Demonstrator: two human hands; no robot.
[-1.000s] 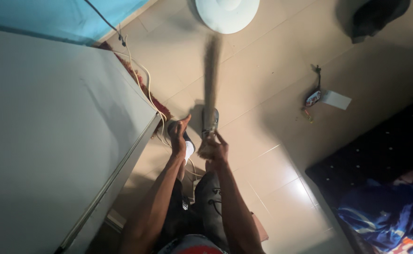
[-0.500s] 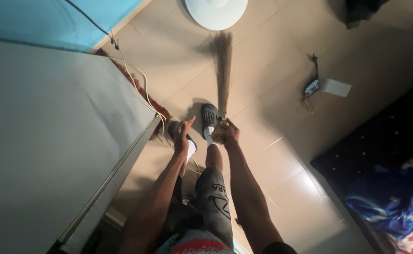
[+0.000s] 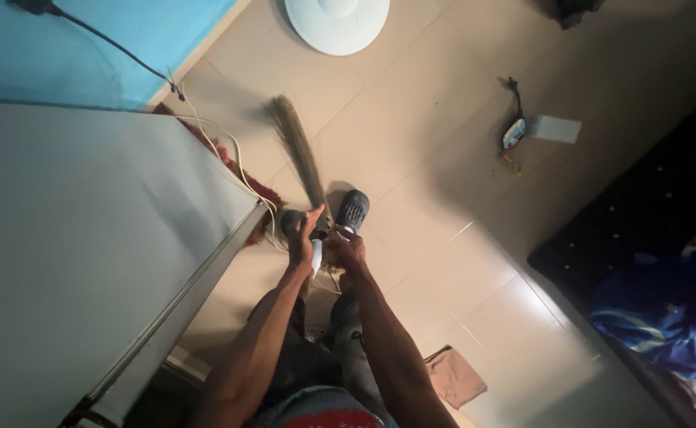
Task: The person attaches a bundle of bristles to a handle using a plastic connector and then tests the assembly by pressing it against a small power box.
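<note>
My right hand (image 3: 345, 252) grips the broom (image 3: 296, 154) handle tight; my left hand (image 3: 301, 238) is open-fingered beside it, bristles near the cables (image 3: 233, 158).

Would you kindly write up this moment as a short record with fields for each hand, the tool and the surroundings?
Right hand: right hand wrapped around the bound end of the broom.
Left hand: left hand open, fingers spread, touching the broom handle.
Broom: bundle of thin sticks, tip angled toward the cables by the grey cabinet.
Feet: dark shoes on the tiled floor.
Nearby: white round base, small litter, brown cloth.
</note>
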